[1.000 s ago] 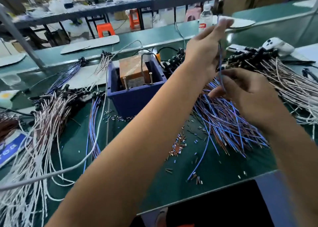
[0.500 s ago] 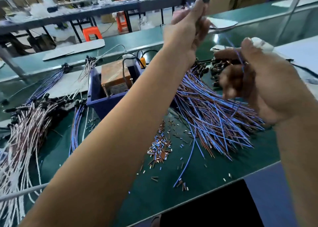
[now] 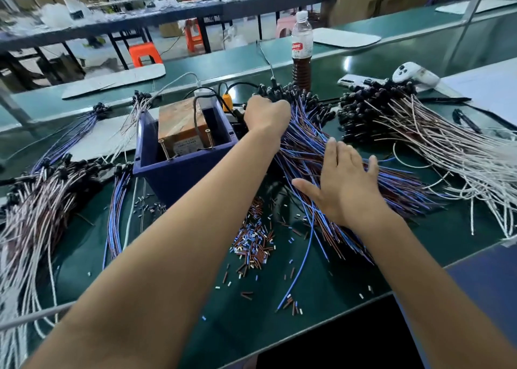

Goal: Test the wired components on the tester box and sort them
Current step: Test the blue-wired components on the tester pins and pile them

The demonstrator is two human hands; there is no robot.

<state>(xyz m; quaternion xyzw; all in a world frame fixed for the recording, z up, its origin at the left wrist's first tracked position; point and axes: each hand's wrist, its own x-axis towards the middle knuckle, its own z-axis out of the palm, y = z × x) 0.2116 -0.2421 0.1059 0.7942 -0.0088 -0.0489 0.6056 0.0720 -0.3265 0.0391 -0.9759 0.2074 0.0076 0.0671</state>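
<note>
Blue-brown wire pile at frame centre-right, just right of the tester box in its blue bin. Left hand curled at the pile's black ends; actual grip unclear. Right hand flat, fingers spread, on the wires. White-wired bundles far right, more on the left.

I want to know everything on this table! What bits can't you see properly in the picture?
- Head view: the left hand fingers are hidden behind its own knuckles in the blue-and-brown wire pile.
- The tester box label print is too small to read.
- The white wire pile runs off the left edge.
- The back shelves are blurred.
</note>
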